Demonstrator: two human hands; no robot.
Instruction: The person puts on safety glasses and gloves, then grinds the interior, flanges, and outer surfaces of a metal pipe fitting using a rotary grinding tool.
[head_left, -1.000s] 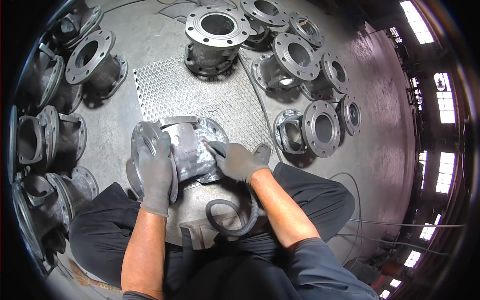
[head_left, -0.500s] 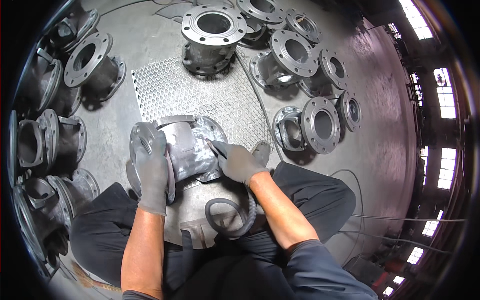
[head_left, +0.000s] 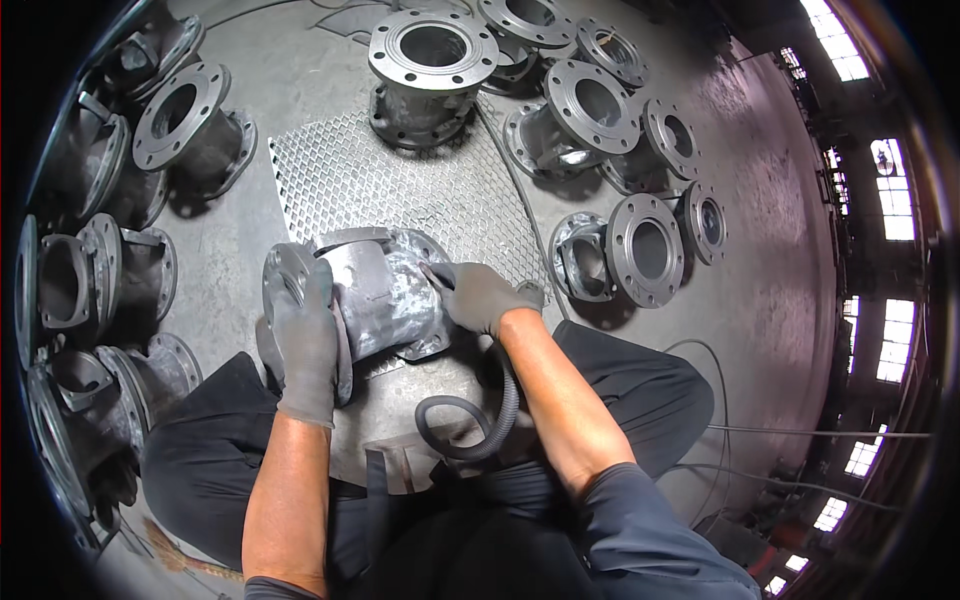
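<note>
In front of me a grey cast-metal flanged valve body [head_left: 395, 300] lies on its side, its surface streaked with whitish scuffs. My left hand [head_left: 308, 340], in a grey glove, grips the rim of its left flange [head_left: 285, 275], fingers wrapped over the edge. My right hand [head_left: 482, 297], gloved too, is closed around a slim hand tool whose narrow tip [head_left: 430, 272] meets the body near the right flange [head_left: 425, 250]. Most of that tool is hidden in my palm. A ribbed black hose [head_left: 508, 395] loops up beneath my right hand; where it joins is hidden.
Expanded metal mesh [head_left: 330, 170] lies on the floor beyond the workpiece, with an upright flanged body [head_left: 425, 100] at its far edge. More flanged bodies stand at left [head_left: 185, 125] and right [head_left: 640, 250]. Thin cables [head_left: 800, 432] cross the floor at right.
My right hand has shifted slightly up, the tool tip moving higher on the body beside the right flange. The hose loop has shifted a little. My left hand keeps its grip.
</note>
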